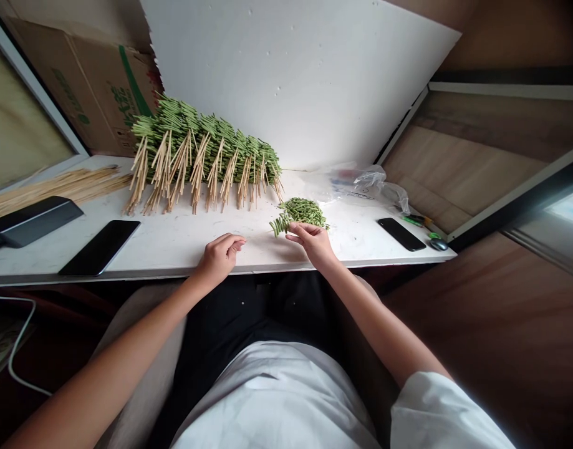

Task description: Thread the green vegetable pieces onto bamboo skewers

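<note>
My right hand (312, 242) pinches a short skewer of cut green bean pieces (279, 224) at the front of a small heap of loose green pieces (305, 211). To its left, my left hand (221, 252) is closed near the table's front edge, with fingertips pressed together; what it holds, if anything, is too small to tell. Behind both hands, a large stack of green skewered pieces (206, 143) leans in rows, its bare wooden stick ends (176, 174) pointing toward me.
Loose wooden sticks (71, 183), a black box-like device (40, 219) and a dark phone (100, 247) lie left on the white table (169, 252). Plastic bags (361, 182), another phone (401, 234) and a small round object (438, 244) are right. A cardboard box (87, 93) stands behind.
</note>
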`<state>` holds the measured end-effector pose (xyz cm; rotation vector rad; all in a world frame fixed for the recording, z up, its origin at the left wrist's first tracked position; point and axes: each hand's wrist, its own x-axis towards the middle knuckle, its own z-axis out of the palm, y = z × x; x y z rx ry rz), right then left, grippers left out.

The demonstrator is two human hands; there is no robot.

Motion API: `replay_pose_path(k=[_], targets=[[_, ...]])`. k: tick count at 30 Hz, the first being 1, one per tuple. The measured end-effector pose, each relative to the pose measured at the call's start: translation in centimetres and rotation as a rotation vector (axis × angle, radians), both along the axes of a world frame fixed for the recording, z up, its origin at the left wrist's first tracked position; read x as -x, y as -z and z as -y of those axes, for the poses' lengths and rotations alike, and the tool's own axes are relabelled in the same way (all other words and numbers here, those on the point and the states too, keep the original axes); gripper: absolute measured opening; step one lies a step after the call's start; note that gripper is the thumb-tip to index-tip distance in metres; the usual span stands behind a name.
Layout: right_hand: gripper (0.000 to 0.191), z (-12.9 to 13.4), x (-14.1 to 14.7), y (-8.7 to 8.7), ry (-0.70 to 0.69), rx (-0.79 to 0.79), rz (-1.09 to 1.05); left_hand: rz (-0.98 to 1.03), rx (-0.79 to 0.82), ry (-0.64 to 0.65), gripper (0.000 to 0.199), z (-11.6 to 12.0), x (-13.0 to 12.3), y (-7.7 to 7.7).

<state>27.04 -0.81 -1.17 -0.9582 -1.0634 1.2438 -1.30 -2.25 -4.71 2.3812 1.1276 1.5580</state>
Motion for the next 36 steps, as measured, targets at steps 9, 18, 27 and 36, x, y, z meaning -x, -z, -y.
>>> replay_pose_path(k=[9,18,27,36], targets=[[0.037,-2.2,-2.9,-2.3,0.097,-0.100,0.128,0.054,0.010,-0.121,0.022,-0.1,-0.2,-0.2],[0.011,-8.7,-3.3,-1.8,0.118,-0.358,0.879,0.057,0.039,-0.161,0.021,-0.1,-0.2,-0.3],[0.012,-15.2,-3.0,-2.7,0.062,-0.409,1.286,0.081,0.063,-0.150,0.021,-0.2,-0.2,-0.3],[0.008,-15.2,-1.1,-3.7,-0.182,-0.425,1.512,0.100,0.058,-0.129,0.020,-0.2,-0.2,-0.1]])
